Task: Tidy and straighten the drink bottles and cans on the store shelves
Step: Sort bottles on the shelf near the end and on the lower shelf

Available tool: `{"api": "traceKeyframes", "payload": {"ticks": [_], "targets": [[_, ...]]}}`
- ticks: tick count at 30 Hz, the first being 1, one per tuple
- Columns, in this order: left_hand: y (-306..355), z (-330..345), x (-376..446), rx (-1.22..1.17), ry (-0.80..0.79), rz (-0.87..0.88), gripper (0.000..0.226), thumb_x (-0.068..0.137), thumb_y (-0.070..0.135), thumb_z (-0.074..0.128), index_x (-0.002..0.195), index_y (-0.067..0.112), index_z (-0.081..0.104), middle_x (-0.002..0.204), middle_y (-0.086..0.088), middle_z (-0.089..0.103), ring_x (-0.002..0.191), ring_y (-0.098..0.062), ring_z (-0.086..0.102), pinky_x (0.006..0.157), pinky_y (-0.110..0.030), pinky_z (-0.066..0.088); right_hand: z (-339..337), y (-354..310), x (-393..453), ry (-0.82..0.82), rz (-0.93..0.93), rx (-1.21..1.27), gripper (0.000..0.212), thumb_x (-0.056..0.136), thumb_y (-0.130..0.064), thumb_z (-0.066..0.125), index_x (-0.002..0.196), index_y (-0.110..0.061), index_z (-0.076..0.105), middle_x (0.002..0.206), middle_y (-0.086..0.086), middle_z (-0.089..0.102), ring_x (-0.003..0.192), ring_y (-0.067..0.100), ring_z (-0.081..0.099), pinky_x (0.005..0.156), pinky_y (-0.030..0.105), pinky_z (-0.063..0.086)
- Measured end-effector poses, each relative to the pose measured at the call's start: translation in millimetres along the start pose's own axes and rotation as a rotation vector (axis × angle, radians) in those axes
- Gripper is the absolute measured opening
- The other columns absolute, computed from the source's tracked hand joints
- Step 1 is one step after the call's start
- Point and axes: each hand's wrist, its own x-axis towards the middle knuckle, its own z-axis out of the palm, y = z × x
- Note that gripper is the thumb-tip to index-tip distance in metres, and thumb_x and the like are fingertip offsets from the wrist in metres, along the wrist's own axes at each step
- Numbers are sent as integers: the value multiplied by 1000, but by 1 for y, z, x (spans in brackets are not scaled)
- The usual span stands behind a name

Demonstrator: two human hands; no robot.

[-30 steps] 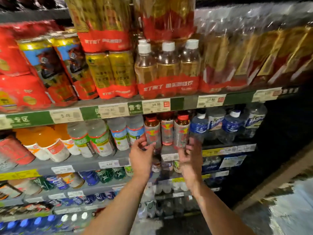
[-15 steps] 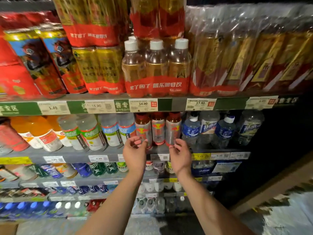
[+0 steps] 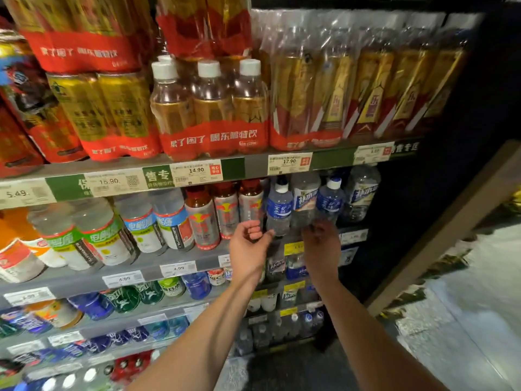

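Note:
Three brown bottles with red caps (image 3: 225, 213) stand in a row on the second shelf. To their right are clear water bottles with blue labels (image 3: 279, 208) and taller clear bottles (image 3: 306, 201). My left hand (image 3: 248, 246) is half curled with the palm up, just below the rightmost brown bottle and the first water bottle, holding nothing. My right hand (image 3: 321, 244) hangs blurred in front of the base of the taller clear bottle, fingers apart. I cannot tell whether it touches a bottle.
Shrink-wrapped packs of golden drink bottles (image 3: 211, 108) and cans (image 3: 112, 108) fill the shelf above. White bottles with green and blue labels (image 3: 112, 232) stand to the left. Lower shelves (image 3: 169, 266) hold small bottles. A wooden post (image 3: 451, 221) borders the unit on the right.
Both hands have shifted right, from in front of the brown red-capped bottles to the blue-labelled water bottles. The view has moved closer and rightward.

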Motion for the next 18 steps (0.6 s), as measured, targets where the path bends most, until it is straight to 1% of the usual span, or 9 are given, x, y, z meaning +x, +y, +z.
{"api": "traceKeyframes", "payload": {"ticks": [2, 4, 6, 8, 9, 10, 12, 15, 18], "targets": [[0, 12, 0, 61, 20, 8, 34, 81, 2, 79, 97, 22, 57, 80, 4, 57, 72, -11, 54, 71, -14, 48, -9, 3, 17, 59, -37, -23, 10, 88, -18, 64, 85, -19, 54, 88, 9, 62, 80, 27, 58, 68, 41, 49], [1, 24, -2, 162, 77, 39, 37, 80, 10, 82, 108, 19, 59, 92, 4, 66, 84, -8, 63, 75, -11, 49, -18, 3, 30, 91, -60, -19, 13, 88, -16, 66, 91, -15, 53, 94, 10, 58, 86, 27, 56, 74, 46, 49], [2, 37, -1, 271, 145, 70, 44, 78, 21, 84, 114, 18, 60, 102, 3, 69, 92, -10, 65, 78, -16, 48, -24, 3, 43, 91, -92, -8, 19, 90, -25, 67, 100, -16, 54, 104, 7, 56, 96, 27, 56, 83, 46, 49], [3, 49, 0, 344, 184, 80, 43, 76, 26, 86, 110, 21, 59, 99, 8, 68, 88, -8, 63, 69, -10, 43, -25, 4, 56, 68, -95, -12, 30, 90, -34, 69, 109, -14, 56, 111, 7, 56, 103, 27, 56, 88, 43, 48], [3, 56, 1, 367, 201, 80, 44, 75, 27, 86, 109, 21, 60, 97, 10, 67, 86, -6, 62, 66, -8, 41, -25, 2, 62, 51, -94, -22, 35, 90, -33, 71, 114, -12, 56, 115, 8, 55, 106, 27, 56, 89, 42, 48], [3, 62, 3, 394, 221, 83, 46, 74, 28, 87, 112, 20, 61, 97, 10, 66, 86, -6, 61, 67, -10, 41, -24, 2, 69, 45, -117, -25, 38, 89, -31, 72, 117, -11, 56, 117, 8, 54, 107, 28, 56, 89, 43, 48], [0, 72, 7, 427, 264, 98, 52, 74, 29, 87, 118, 17, 62, 103, 8, 69, 91, -8, 63, 76, -19, 46, -22, 4, 79, 43, -203, -36, 42, 88, -29, 74, 119, -8, 55, 119, 9, 52, 110, 26, 52, 91, 44, 47], [-10, 85, 15, 436, 312, 104, 57, 73, 30, 86, 123, 20, 62, 113, 6, 72, 101, -12, 68, 89, -32, 56, -21, 4, 89, 15, -285, -102, 53, 86, -36, 75, 125, -6, 54, 129, 11, 48, 123, 25, 44, 106, 42, 39], [-14, 96, 17, 464, 345, 100, 61, 71, 35, 85, 126, 26, 60, 114, 10, 72, 102, -9, 69, 90, -37, 57, -20, -1, 94, -7, -408, -212, 64, 84, -43, 75, 127, -1, 53, 135, 18, 46, 128, 29, 38, 110, 42, 33]]}}
